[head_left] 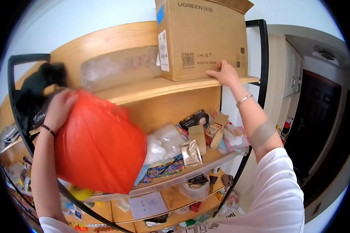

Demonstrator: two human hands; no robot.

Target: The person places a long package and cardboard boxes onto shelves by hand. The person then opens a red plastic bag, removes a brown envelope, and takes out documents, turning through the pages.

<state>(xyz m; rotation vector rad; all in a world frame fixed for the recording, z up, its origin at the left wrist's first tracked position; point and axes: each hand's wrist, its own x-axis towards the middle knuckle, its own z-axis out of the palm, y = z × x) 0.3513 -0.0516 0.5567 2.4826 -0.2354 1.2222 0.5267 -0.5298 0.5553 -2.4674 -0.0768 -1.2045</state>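
Note:
My left hand (pixel 62 106) is closed on the top of a red plastic bag (pixel 101 143), which hangs in front of the left part of the shelves. A large cardboard box (pixel 206 35) stands upright on the top shelf (pixel 144 89), one of its flaps raised. At the lower right of its front face, my right hand (pixel 226 73) rests against the cardboard just above the shelf edge. Its thumb and forefinger are apart, and it grips nothing. Clear plastic wrapping (pixel 116 64) lies on the top shelf left of the box.
Crinkled clear packaging (pixel 163 143), a gold sachet (pixel 191 153) and small opened boxes (pixel 216 130) crowd the middle shelf. Lower down are a paper sheet (pixel 147 204) and a filled plastic bag (pixel 194 188). Black frame posts (pixel 263 66) flank the shelves. A dark door (pixel 317 116) is at right.

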